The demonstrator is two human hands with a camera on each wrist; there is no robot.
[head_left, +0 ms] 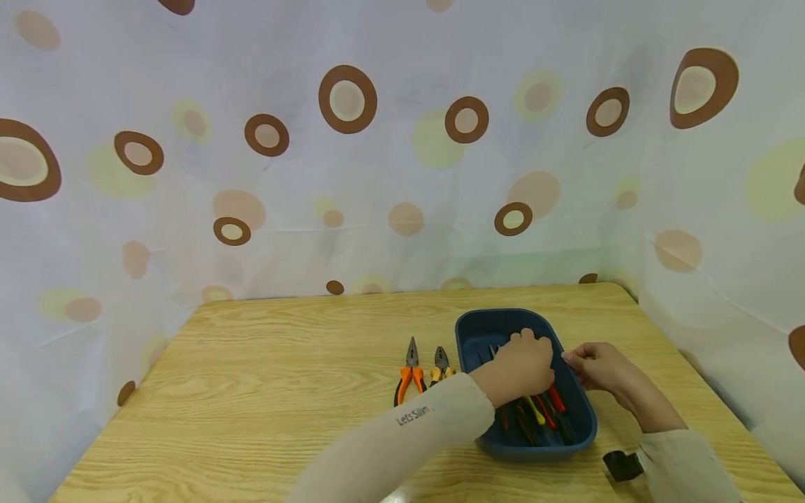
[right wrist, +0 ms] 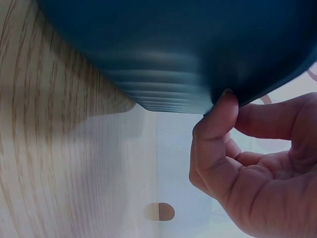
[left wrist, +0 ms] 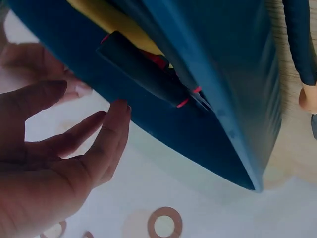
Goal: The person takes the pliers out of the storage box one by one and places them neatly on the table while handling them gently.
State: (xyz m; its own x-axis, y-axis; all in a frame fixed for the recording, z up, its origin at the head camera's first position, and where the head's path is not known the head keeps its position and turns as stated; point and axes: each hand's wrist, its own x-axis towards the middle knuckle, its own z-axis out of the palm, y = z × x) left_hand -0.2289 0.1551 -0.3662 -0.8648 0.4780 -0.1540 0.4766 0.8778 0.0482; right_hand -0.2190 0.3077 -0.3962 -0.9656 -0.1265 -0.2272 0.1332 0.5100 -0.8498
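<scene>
— Pale sleeve fabric [head_left: 402,440] is stretching over the tabletop [head_left: 251,377] nearest us; how is each grip looking?
— The left hand [head_left: 523,363] is reaching over the blue bin [head_left: 534,453], its grip relaxed, fingers parted, holding nothing; the right hand [head_left: 602,367] is pinching the bin's rim.
— And outside it?
— Orange-handled pliers [head_left: 411,368] and yellow-handled pliers [head_left: 441,360] are lying just left of the bin; red-handled tools [head_left: 557,399] are resting inside.

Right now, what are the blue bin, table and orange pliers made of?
The blue bin looks plastic: satiny, with smooth ridges. The table seems real or imitation wood, faintly glossy, showing grain. The orange pliers have dull grey tips, likely metal; their bright handles could be plastic or rubber.
</scene>
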